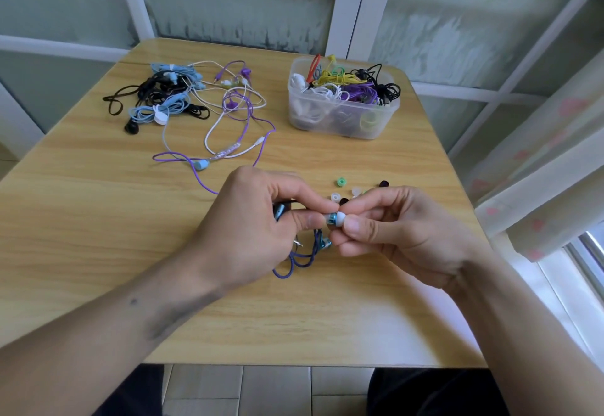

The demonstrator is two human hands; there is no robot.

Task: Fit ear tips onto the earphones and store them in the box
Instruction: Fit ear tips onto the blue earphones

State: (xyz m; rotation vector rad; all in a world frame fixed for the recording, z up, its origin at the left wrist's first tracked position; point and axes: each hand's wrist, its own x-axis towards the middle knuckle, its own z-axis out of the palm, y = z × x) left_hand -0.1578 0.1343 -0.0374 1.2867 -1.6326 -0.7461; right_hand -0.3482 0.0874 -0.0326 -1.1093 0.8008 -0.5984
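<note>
Frosted window panels stand behind the wooden table (98,219) I am working over. My left hand (248,229) pinches the blue earbud (332,219) between thumb and forefinger, while my right hand (402,235) pinches the white ear tip (341,218) against its nozzle, the two hands meeting just above the tabletop. To seat it well, I judge I should hold the bud steady, press the tip straight along the nozzle and roll it slightly so the collar slips over evenly. The bud is shiny metallic blue, its purple braided cable (294,262) looping under my left hand. Spare tips (341,182) lie just beyond my fingers; the plastic box (376,121), already full of cables, sits further back on the right.
</note>
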